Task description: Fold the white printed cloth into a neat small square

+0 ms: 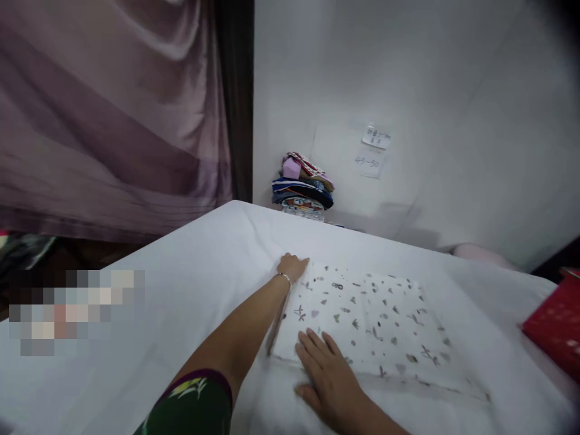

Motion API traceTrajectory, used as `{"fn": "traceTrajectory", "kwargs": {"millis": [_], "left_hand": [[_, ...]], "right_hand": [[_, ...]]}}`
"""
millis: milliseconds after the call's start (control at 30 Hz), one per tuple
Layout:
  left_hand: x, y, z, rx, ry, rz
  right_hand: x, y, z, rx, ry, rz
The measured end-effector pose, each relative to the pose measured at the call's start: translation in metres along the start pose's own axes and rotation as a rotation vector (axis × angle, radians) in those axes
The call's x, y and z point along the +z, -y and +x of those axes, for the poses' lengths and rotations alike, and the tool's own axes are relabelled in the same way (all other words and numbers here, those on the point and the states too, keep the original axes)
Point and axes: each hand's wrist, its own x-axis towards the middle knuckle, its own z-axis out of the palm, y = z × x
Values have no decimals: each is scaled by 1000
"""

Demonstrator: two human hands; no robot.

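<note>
A white cloth (pixel 367 320) printed with small scattered motifs lies folded in a flat rectangle on the white-covered bed. My left hand (pixel 292 267), with a bracelet at the wrist, is at its far left corner. The fingers there are curled at the cloth's edge and the thumb side points right; the fingertips are partly hidden. My right hand (pixel 328 377) lies palm down over the near edge, left of the middle. Its fingers are stretched out flat on the fabric and the thumb is apart.
Folded clothes (pixel 302 184) are stacked beyond the bed's far edge, against the white wall (pixel 430 90). Paper notes (pixel 374 154) hang on that wall. A mauve curtain (pixel 113 109) hangs at the left. A red object (pixel 555 326) sits at the right edge.
</note>
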Motion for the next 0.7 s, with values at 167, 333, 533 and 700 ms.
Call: {"fn": "traceTrajectory", "kwargs": {"millis": [167,333,533,700], "left_hand": [[1,-13,14,50,4,35],[-5,-11,27,54,-35,21],[4,-5,27,63,-122,152],[-4,-4,25,77,-119,203]], "right_hand": [[-3,-6,-2,-47,-30,27],[0,-10,0,-104,-137,-45],[-4,-10,0,-104,-130,-152],[-16,-3,-3,-55,-142,-205]]}}
